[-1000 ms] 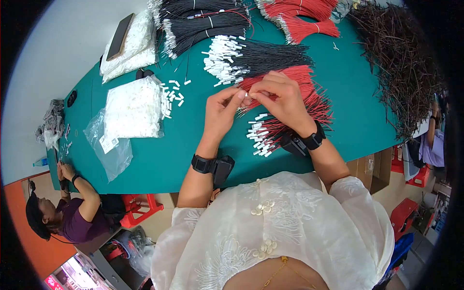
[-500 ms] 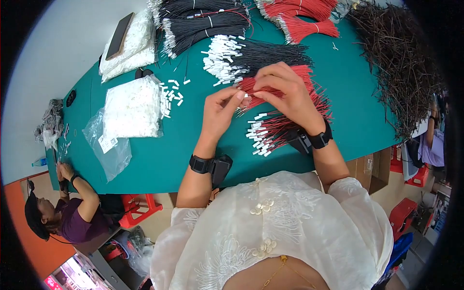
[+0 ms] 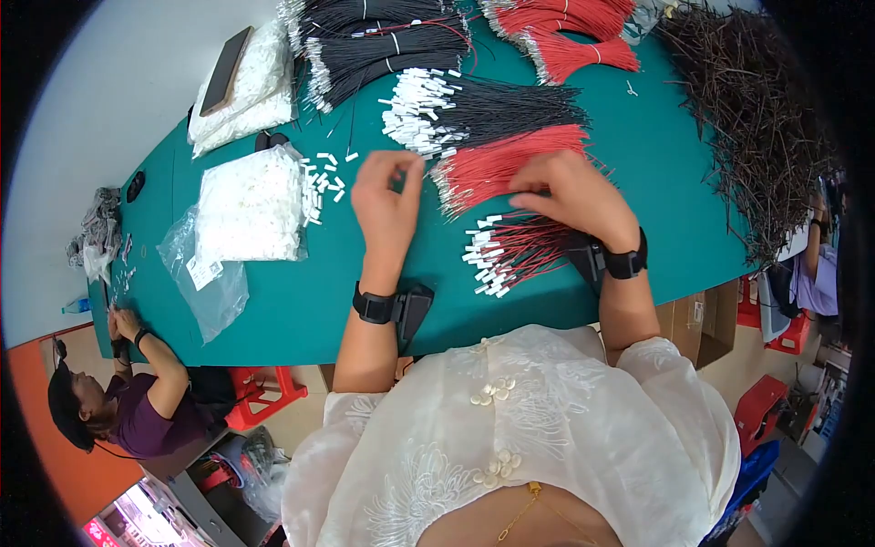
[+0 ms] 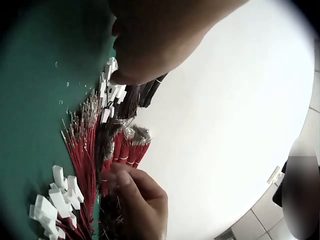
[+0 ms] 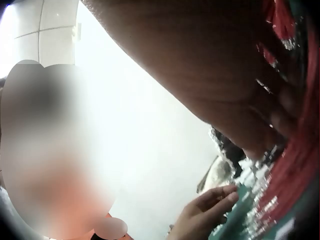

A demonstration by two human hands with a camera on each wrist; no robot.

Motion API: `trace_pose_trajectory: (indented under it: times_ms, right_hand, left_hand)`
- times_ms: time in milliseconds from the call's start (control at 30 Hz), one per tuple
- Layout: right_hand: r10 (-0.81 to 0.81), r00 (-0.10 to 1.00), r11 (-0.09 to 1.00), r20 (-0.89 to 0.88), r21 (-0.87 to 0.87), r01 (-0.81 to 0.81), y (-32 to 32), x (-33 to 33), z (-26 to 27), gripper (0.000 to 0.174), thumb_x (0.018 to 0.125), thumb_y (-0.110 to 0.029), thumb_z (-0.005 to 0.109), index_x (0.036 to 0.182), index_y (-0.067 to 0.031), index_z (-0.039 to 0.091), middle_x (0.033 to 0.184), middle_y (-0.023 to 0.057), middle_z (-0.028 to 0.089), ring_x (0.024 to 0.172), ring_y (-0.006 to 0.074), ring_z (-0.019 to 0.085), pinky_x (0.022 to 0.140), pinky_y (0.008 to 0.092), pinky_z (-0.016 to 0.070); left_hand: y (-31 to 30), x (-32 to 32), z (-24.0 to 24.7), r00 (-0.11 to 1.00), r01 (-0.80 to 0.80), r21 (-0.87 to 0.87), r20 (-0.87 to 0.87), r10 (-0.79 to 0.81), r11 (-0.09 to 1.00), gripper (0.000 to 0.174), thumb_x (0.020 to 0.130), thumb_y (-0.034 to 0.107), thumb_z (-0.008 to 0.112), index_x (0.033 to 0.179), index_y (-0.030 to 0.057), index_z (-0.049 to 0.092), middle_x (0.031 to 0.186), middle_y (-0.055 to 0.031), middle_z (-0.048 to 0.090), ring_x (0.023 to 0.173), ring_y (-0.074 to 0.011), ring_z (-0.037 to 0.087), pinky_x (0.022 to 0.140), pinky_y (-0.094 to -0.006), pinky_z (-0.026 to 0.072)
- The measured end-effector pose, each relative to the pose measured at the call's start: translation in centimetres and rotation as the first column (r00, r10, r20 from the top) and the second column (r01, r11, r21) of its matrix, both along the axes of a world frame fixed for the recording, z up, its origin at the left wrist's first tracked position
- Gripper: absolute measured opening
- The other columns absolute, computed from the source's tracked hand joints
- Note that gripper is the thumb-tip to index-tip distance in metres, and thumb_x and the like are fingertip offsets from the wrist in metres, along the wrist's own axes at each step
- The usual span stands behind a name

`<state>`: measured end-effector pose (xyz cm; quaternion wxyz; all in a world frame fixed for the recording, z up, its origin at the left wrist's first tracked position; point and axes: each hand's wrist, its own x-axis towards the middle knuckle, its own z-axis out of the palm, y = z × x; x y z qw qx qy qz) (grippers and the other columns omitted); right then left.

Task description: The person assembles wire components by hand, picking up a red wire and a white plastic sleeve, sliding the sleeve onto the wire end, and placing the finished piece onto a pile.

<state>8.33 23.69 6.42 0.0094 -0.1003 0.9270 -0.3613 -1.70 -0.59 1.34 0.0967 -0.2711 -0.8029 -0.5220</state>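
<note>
In the head view, the left hand (image 3: 387, 205) is over the green table between loose white connectors (image 3: 330, 159) and wire bundles, fingers bent, nothing visible in them. The right hand (image 3: 574, 196), slightly blurred, hovers at the red wires (image 3: 483, 169), thumb and forefinger a little apart. Below lies a bundle of red wires with white connectors (image 3: 492, 260); above are black wires with white connectors (image 3: 424, 105). The left wrist view shows the right hand (image 4: 145, 200) beside red wires; the right wrist view shows the left hand (image 5: 205, 212) near white connectors.
A bag of white connectors (image 3: 251, 205) and an empty clear bag (image 3: 214, 305) lie at the left. Tied black (image 3: 392, 46) and red bundles (image 3: 583, 55) are at the back, a dark wire heap (image 3: 747, 118) at the right. Another person (image 3: 137, 401) sits at the left.
The hands were together over the red wires, the left pinching a small white piece. Now they are apart: the left has moved left, the right rightward and slightly down. The white piece is no longer visible.
</note>
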Motion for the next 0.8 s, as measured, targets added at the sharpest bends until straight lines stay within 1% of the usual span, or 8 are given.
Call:
trace_pose_trajectory:
  times_ms: [100, 133, 267, 367, 400, 500, 700, 800]
  right_hand:
    - [-0.05, 0.979, 0.999, -0.196, 0.006, 0.053, -1.9, -1.6, -1.4, 0.014, 0.085, -0.012, 0.076, 0.091, -0.0003, 0.071, 0.084, 0.0138, 0.068, 0.082, 0.0345, 0.065, 0.07, 0.0427, 0.0518]
    - [-0.073, 0.954, 0.997, -0.292, 0.01, 0.079, -2.3, -2.1, -1.9, 0.015, 0.084, -0.012, 0.076, 0.091, -0.0003, 0.071, 0.084, 0.0134, 0.067, 0.083, 0.0349, 0.065, 0.072, 0.0433, 0.0521]
    - [-0.046, 0.957, 0.997, -0.286, 0.052, 0.064, -3.8, -2.9, -4.5, 0.014, 0.081, -0.01, 0.076, 0.091, -0.0008, 0.07, 0.086, 0.0115, 0.065, 0.087, 0.0334, 0.064, 0.075, 0.043, 0.0518]
    - [-0.033, 0.955, 0.997, -0.296, 0.052, 0.051, -3.4, -3.1, -4.4, 0.012, 0.08, -0.008, 0.076, 0.089, -0.0011, 0.07, 0.086, 0.0106, 0.064, 0.088, 0.0326, 0.063, 0.076, 0.0421, 0.0517]
    - [-0.024, 0.953, 0.998, -0.301, 0.052, 0.042, -3.4, -3.2, -4.4, 0.011, 0.08, -0.007, 0.075, 0.088, -0.0012, 0.069, 0.086, 0.0102, 0.063, 0.088, 0.0322, 0.063, 0.077, 0.0416, 0.0517]
    - [-0.022, 0.95, 0.998, -0.311, 0.042, 0.037, -3.7, -3.2, -4.3, 0.01, 0.08, -0.006, 0.075, 0.087, -0.0008, 0.069, 0.086, 0.0102, 0.063, 0.088, 0.0322, 0.062, 0.078, 0.0415, 0.0515]
    - [0.002, 0.955, 0.999, -0.295, 0.035, 0.009, -3.0, -3.2, -4.4, 0.011, 0.081, -0.005, 0.075, 0.089, 0.0005, 0.069, 0.087, 0.0103, 0.066, 0.089, 0.0317, 0.064, 0.08, 0.0413, 0.0527]
    - [0.011, 0.947, 0.992, -0.321, -0.118, -0.052, -2.5, -2.9, -3.9, 0.011, 0.083, -0.004, 0.075, 0.093, 0.0007, 0.072, 0.09, 0.0107, 0.071, 0.084, 0.0284, 0.068, 0.075, 0.0374, 0.0543]
  left_hand:
    - [-0.4, -1.0, -1.2, 0.952, -0.246, -0.164, -0.227, 0.206, 0.955, 0.01, 0.086, 0.006, 0.078, 0.092, 0.0011, 0.072, 0.083, -0.007, 0.069, 0.068, -0.0153, 0.06, 0.064, -0.0286, 0.048]
    - [-0.6, -1.2, -1.6, 0.952, -0.244, -0.164, -0.23, 0.203, 0.956, 0.01, 0.086, 0.006, 0.078, 0.092, 0.0011, 0.072, 0.083, -0.007, 0.069, 0.068, -0.0153, 0.06, 0.064, -0.0286, 0.048]
    - [-1.2, -1.4, -2.3, 0.983, -0.143, -0.22, -0.146, 0.113, 0.965, 0.011, 0.09, 0.006, 0.075, 0.1, 0.0016, 0.071, 0.086, -0.0053, 0.071, 0.071, -0.013, 0.063, 0.066, -0.0275, 0.0496]
    - [-1.0, -1.0, -1.6, 0.948, -0.049, 0.05, 0.317, 0.03, 0.998, 0.011, 0.095, 0.005, 0.071, 0.106, 0.0002, 0.07, 0.093, -0.006, 0.073, 0.078, -0.0112, 0.066, 0.072, -0.0257, 0.052]
    - [-1.0, -0.9, -1.5, 0.948, -0.052, 0.051, 0.317, 0.033, 0.997, 0.011, 0.095, 0.005, 0.071, 0.106, 0.0002, 0.07, 0.093, -0.006, 0.073, 0.078, -0.0112, 0.066, 0.072, -0.0257, 0.052]
    - [-0.3, -0.5, -1.4, 0.848, 0.045, 0.432, 0.46, -0.264, 0.901, 0.009, 0.097, 0.003, 0.069, 0.103, -0.0033, 0.069, 0.095, -0.0076, 0.073, 0.083, -0.0104, 0.068, 0.074, -0.0244, 0.0546]
    - [0.0, 0.1, -1.0, 0.778, 0.029, 0.485, 0.538, -0.325, 0.874, 0.012, 0.098, 0.004, 0.068, 0.106, -0.0043, 0.071, 0.096, -0.0079, 0.073, 0.083, -0.0125, 0.069, 0.078, -0.0252, 0.0554]
    - [0.0, 0.2, -1.1, 0.763, 0.03, 0.489, 0.553, -0.336, 0.872, 0.016, 0.098, 0.005, 0.069, 0.111, -0.0038, 0.071, 0.098, -0.0081, 0.074, 0.084, -0.0127, 0.068, 0.079, -0.0254, 0.054]
